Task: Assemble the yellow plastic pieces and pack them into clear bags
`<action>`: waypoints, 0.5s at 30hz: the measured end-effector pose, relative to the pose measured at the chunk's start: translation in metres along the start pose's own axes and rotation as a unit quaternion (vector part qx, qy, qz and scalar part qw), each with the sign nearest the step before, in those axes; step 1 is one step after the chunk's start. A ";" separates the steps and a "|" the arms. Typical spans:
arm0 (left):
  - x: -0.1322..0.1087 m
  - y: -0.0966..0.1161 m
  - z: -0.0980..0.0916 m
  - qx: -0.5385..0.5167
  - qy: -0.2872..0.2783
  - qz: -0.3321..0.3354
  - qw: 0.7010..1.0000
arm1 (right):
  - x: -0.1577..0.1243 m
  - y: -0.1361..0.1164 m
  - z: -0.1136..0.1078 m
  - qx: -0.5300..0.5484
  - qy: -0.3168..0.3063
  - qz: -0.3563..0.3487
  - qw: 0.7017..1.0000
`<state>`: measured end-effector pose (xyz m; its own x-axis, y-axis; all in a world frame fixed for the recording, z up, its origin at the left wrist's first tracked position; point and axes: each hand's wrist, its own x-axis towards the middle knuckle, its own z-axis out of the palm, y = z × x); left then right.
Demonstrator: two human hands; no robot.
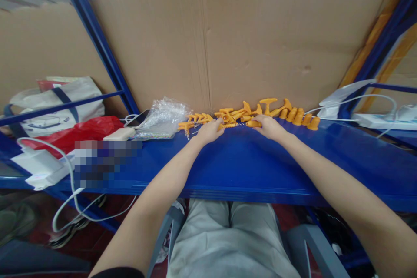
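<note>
A corkscrew [230,125] gripped by the left hand [210,130] points toward a sleeve [253,124] pinched by the right hand [267,127], held apart; both are yellow-orange, the spiral [241,124] silvery.

A glossy blue surface [247,169] carries everything, its front edge straight. Along the back edge, around the middle, lies a loose heap of orange T-shaped handles [239,114], with thin metal spirals [188,135] toward its left. To the right, orange caps [297,117] stand clustered. Nearer the left end lie a crumpled clear plastic bag [163,117] and a small white block [119,134].
</note>
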<state>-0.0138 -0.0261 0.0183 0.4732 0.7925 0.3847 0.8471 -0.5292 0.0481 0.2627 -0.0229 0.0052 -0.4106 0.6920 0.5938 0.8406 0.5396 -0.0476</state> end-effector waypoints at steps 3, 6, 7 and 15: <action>0.000 -0.001 0.001 0.003 0.011 -0.001 1.000 | -0.001 -0.004 0.001 0.023 0.008 -0.022 0.999; 0.001 -0.001 0.000 -0.008 0.024 -0.003 1.000 | -0.003 -0.011 0.000 0.041 0.018 -0.025 0.999; 0.001 0.000 0.000 -0.016 0.030 -0.003 0.999 | -0.003 -0.015 -0.001 0.045 0.018 -0.023 0.999; 0.003 0.008 0.002 -0.087 0.086 0.005 0.993 | 0.000 -0.031 0.005 0.084 0.029 -0.021 0.996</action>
<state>-0.0051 -0.0276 0.0179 0.4210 0.7311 0.5369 0.7811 -0.5931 0.1951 0.2347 -0.0378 0.0024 -0.4186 0.6419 0.6425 0.7508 0.6426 -0.1528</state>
